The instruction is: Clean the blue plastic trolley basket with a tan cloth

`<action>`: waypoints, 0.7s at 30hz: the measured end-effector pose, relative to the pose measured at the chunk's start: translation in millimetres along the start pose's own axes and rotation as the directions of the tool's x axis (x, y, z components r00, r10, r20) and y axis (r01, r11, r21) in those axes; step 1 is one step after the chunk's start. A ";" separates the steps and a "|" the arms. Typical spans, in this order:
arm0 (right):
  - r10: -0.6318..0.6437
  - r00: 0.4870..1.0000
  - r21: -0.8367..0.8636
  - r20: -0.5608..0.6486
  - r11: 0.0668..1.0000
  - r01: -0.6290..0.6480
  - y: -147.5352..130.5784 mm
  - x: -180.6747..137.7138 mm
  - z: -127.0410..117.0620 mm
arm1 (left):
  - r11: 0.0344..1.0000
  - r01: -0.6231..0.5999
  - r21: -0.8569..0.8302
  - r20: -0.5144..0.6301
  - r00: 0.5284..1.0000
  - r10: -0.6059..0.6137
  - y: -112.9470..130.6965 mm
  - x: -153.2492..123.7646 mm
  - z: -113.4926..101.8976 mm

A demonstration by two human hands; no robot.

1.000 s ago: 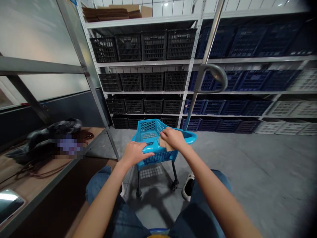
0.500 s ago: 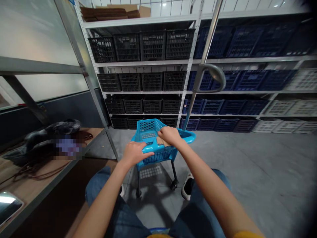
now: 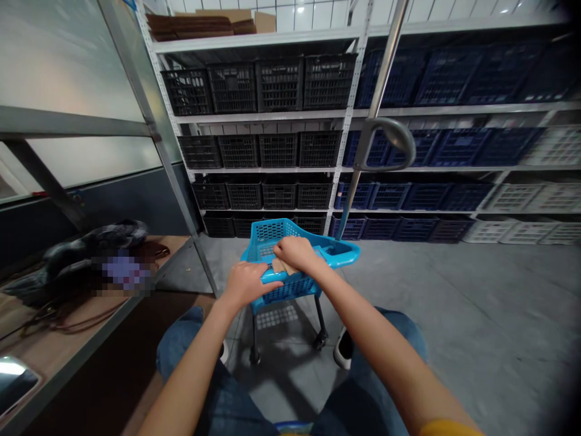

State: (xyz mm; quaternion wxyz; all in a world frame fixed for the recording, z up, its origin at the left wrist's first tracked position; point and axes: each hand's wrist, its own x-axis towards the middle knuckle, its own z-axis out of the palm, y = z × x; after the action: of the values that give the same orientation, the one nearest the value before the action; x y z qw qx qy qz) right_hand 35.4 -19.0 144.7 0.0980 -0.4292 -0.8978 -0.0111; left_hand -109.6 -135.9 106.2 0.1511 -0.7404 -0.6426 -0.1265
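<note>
Between my knees stands a small blue plastic shopping cart (image 3: 333, 257) with a perforated basket and dark legs on casters. My left hand (image 3: 246, 282) grips the left end of its handle (image 3: 271, 277), thumb lying along the near side. Pressed on top of the handle near the middle is my right hand (image 3: 297, 253), its fingers closed over a flat tan cloth (image 3: 284, 266). Only part of that cloth shows below the fingers. A metal pole (image 3: 384, 66) with a grey loop grip (image 3: 403, 145) rises from the cart's right side.
Shelving ahead carries black crates (image 3: 279, 85), dark blue crates (image 3: 463, 142) and white crates (image 3: 521, 197). To the left, a wooden bench (image 3: 175, 245) in a metal frame holds a dark garment (image 3: 97, 236), cords and a phone (image 3: 16, 381). Grey floor (image 3: 436, 284) extends right.
My right hand has slid left along the handle with the tan cloth, closer to my left hand. The left hand and the cart have stayed nearly in place.
</note>
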 end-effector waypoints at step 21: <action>-0.153 0.834 -0.090 -0.530 0.988 0.124 63.8 -68.7 27.3 | 0.999 -0.043 -0.022 0.005 0.999 0.043 -5.4 -0.1 5.0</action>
State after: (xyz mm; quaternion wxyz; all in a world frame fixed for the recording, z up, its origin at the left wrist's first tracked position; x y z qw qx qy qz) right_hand 122.2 -28.7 101.1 0.3319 -0.3457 -0.8629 -0.1606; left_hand -115.0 -133.3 101.9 0.1441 -0.7559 -0.6256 -0.1282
